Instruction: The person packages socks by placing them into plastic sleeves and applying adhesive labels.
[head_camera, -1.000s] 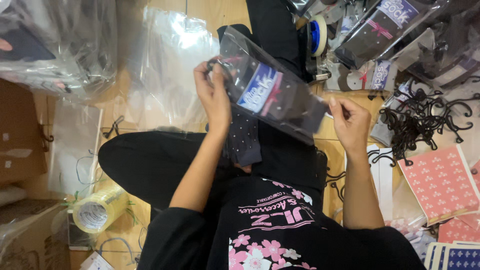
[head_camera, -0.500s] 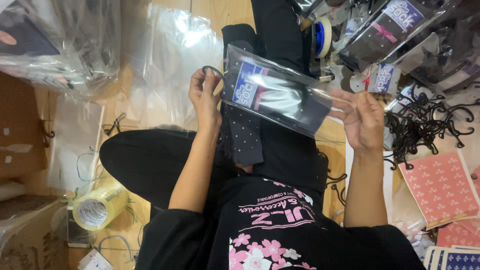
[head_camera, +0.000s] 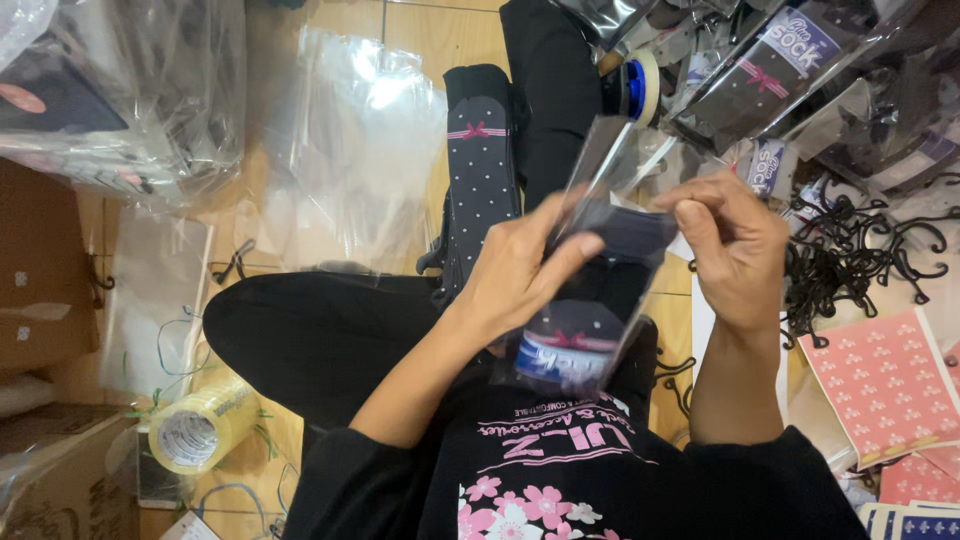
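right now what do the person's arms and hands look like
Both arms are bare from wrist to above the elbow, with black sleeves pushed up near the upper arm. The left hand and right hand wear no gloves, and no rings, watch or bracelets show. The sleeves belong to a black top with pink flowers and pale lettering.

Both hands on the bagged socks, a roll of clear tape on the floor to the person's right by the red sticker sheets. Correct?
One slip: in the head view the roll of clear tape lies on the person's left, near the cardboard boxes, not by the red sticker sheets. The rest stands: left hand and right hand both hold the bagged socks.
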